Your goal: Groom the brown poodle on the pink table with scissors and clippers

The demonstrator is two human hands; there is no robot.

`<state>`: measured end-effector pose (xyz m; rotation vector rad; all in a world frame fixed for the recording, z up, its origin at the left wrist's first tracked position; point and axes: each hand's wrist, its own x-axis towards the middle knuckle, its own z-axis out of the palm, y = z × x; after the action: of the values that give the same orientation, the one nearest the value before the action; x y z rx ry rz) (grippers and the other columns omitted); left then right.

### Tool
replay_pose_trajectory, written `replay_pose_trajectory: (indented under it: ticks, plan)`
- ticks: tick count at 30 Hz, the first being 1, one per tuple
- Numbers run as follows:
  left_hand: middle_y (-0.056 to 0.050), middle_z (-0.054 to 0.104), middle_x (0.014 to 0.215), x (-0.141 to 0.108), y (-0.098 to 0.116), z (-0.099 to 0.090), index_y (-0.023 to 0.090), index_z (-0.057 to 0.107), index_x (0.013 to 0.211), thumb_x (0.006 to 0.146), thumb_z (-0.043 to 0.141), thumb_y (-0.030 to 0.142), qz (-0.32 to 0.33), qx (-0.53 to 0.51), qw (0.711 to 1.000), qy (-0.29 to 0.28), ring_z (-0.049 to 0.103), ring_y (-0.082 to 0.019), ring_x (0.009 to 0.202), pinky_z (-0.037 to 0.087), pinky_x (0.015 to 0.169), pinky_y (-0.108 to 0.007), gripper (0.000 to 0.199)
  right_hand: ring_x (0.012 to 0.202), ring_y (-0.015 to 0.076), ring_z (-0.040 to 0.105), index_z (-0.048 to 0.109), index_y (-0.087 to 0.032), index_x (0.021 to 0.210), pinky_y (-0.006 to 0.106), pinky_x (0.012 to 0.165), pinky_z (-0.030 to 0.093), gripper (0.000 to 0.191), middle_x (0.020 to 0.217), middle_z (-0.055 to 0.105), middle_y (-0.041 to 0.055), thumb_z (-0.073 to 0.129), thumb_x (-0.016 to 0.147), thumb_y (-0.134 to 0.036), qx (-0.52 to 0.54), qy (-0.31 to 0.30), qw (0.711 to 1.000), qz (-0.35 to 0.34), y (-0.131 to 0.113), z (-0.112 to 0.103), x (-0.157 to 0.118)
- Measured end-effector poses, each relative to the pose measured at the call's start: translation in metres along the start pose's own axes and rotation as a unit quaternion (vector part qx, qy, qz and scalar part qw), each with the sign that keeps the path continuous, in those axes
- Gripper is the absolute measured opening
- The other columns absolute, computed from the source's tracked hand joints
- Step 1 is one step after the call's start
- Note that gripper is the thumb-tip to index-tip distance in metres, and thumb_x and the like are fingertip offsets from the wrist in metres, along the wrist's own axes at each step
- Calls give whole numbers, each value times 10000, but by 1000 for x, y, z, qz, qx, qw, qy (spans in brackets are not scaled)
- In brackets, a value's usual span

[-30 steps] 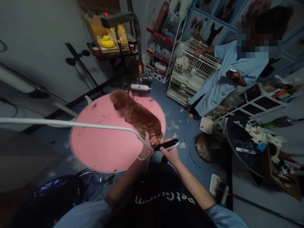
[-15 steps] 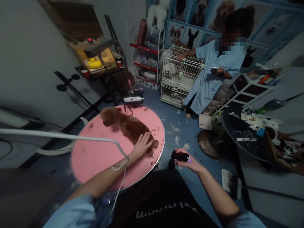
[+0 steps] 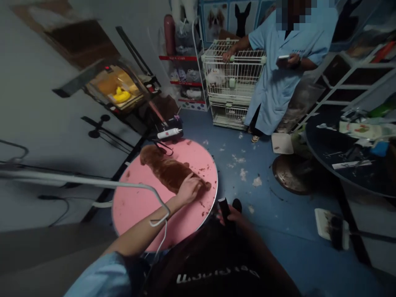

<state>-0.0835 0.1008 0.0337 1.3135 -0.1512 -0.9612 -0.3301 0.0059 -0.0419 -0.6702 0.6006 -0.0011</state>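
Observation:
A small brown dog lies stretched across a round pink grooming table, its head toward the far left. My left hand is on its hindquarters, fingers bent over the fur. Beside the table's near right edge, my right hand grips a black hair clipper, its pale blade end pointing up and away from me. The clipper is apart from the dog. Clumps of cut brown hair are scattered on the tabletop, mostly around the dog's rear.
A grey metal arm with a cord crosses above my left forearm. A white bottle is at the table's far edge. Beyond stand wire cages and a person in a blue coat. At right are a stool and a dark table.
My view has tilted down and shifted. My right hand has drawn closer to my body and turned the clipper's blade end upward. My left hand's fingers, spread before, are now bent over the dog.

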Motion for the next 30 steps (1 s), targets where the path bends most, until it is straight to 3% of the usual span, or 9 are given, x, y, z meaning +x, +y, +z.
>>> replay_pose_trajectory:
  ticks: [3,4,6,8,10,14,17,21,30]
  plan:
    - [-74,687,828,-9,6,-5,210,594,614,727,515,0,111,180,976,54,582,-210,1012,313,1044,-328,252,642,184,656,597,-208,1061,288,543,499,421,890,721,80,653,723,-453,-17,17,999,23,5,12,24]
    - [-78,693,844,-10,5,-9,207,612,636,725,549,46,177,294,938,54,587,-226,960,356,996,-356,195,589,167,632,585,-209,1098,273,509,481,424,848,718,69,604,769,-477,-27,20,999,23,6,16,31]
    - [-86,690,827,-11,4,-19,203,623,681,757,563,162,310,503,806,32,585,-233,808,432,834,-374,105,586,152,616,556,-223,1179,267,519,487,439,854,708,50,562,804,-449,-71,15,997,-15,8,25,46]
    - [-83,658,758,-10,4,-27,197,603,722,840,481,243,398,612,683,6,569,-212,701,448,679,-341,176,696,161,635,533,-240,1240,293,616,522,475,972,692,49,580,778,-338,-152,1,984,-91,8,35,58]
    - [-69,622,710,-9,6,-30,193,570,751,916,368,272,427,642,637,-2,565,-184,661,450,610,-306,272,844,188,634,539,-237,1252,339,757,530,529,1085,659,61,598,727,-229,-261,6,950,-173,9,43,68]
    - [-57,599,698,-8,11,-28,190,523,750,978,263,329,425,629,650,35,578,-157,663,478,620,-290,372,1032,257,585,586,-191,1214,416,942,462,498,1128,632,104,580,720,-127,-462,57,847,-256,9,59,81]
    - [-56,589,686,-7,11,-26,189,507,729,985,258,331,437,612,657,47,571,-151,654,476,610,-287,385,1074,275,558,572,-194,1238,426,961,445,483,1152,617,116,560,760,-122,-527,87,801,-270,9,67,86]
    - [-52,580,673,-4,9,-28,186,509,729,984,274,322,444,602,662,46,556,-146,636,465,596,-279,373,1077,272,548,557,-214,1257,417,945,450,488,1160,611,106,554,777,-127,-547,104,786,-271,8,73,91]
    - [-53,579,687,-2,5,-30,187,516,741,978,290,287,455,599,658,28,549,-145,642,463,600,-271,343,1051,258,555,558,-186,1252,410,935,459,483,1147,609,110,542,773,-122,-533,98,789,-289,8,77,93]
